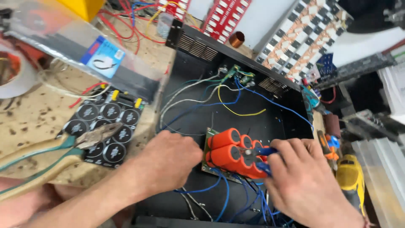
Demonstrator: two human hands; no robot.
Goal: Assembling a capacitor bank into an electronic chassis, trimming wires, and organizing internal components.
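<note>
Right hand [306, 179], at 5 o'clock, is clamped on blue-handled cutters [262, 158] set against the orange capacitors [230, 153]. Left hand [168, 162] is rested, fingers curled together, at the board's 9 o'clock edge inside the black chassis [190, 84]. Pliers [63, 145] are laid on the tabletop [29, 118] at 9 o'clock.

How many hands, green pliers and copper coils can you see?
Hands: 2 (left hand; right hand gripping a blue-handled tool)
Green pliers: 1
Copper coils: 1
Total: 4
</note>
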